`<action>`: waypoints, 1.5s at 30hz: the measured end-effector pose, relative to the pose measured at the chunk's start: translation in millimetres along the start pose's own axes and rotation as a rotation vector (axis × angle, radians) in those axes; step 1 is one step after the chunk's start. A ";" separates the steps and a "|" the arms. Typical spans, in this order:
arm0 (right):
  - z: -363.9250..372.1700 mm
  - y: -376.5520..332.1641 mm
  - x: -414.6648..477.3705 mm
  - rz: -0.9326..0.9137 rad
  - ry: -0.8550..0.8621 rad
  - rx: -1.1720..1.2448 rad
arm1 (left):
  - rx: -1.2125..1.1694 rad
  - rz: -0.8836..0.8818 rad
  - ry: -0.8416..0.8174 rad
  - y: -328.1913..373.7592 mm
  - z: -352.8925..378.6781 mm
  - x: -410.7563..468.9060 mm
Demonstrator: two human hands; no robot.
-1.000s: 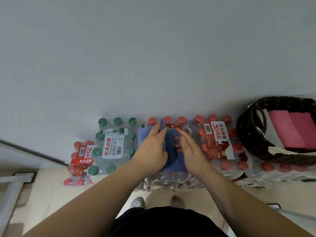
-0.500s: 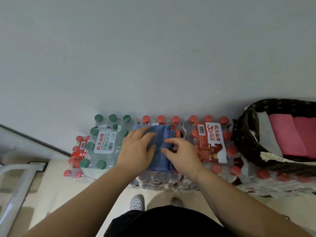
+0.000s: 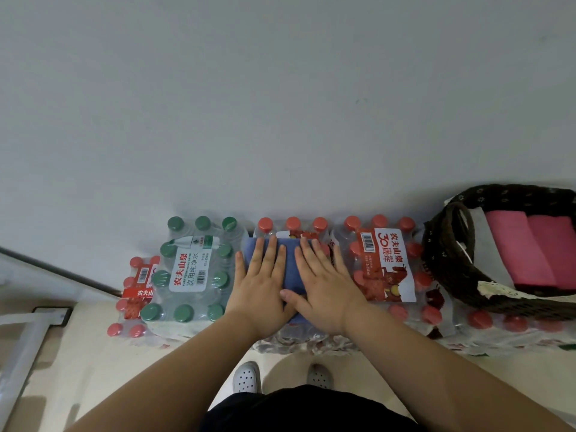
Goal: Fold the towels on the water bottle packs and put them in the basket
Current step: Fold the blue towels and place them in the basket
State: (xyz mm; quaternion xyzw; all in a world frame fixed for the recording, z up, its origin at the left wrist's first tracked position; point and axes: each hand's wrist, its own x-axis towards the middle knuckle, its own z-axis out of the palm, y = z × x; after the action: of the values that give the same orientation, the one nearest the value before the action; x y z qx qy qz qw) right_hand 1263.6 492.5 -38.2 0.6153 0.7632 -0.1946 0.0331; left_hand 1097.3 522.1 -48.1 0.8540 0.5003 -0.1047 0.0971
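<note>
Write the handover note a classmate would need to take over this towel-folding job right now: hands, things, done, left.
Left hand: open, flat on the blue towel.
Right hand: open, flat on the same towel.
The towel lies folded on the middle red-capped water pack.
The basket stands at the right on the packs, with two folded pink towels inside.
Done: pink towels are in the basket; blue one looks folded.
Left: lift the blue towel and place it in the basket.

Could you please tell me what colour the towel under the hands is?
Blue towel, clearest in the head view.
</note>
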 end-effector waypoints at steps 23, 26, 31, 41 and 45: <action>20.4 -34.2 26.0 0.245 0.092 -0.073 | -0.875 -0.335 0.112 -50.2 -17.7 4.3; 19.0 -33.1 28.7 0.232 0.092 -0.073 | -0.947 -0.355 0.072 -54.3 -16.5 7.9; 17.7 -34.4 29.3 0.235 0.077 -0.083 | -0.963 -0.345 0.116 -49.4 -17.3 7.2; 17.0 -43.7 -3.8 0.163 0.070 0.008 | -0.760 -0.341 0.263 -51.7 -39.9 7.5; 19.6 -34.7 -8.6 0.132 0.058 0.232 | -0.560 -0.188 0.268 -34.3 -57.0 1.2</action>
State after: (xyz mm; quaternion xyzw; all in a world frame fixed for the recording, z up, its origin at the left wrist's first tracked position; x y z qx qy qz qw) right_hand 1228.8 472.1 -44.8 0.6694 0.6939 -0.2611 -0.0476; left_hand 1072.5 555.1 4.1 0.7503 0.5949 0.1417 0.2513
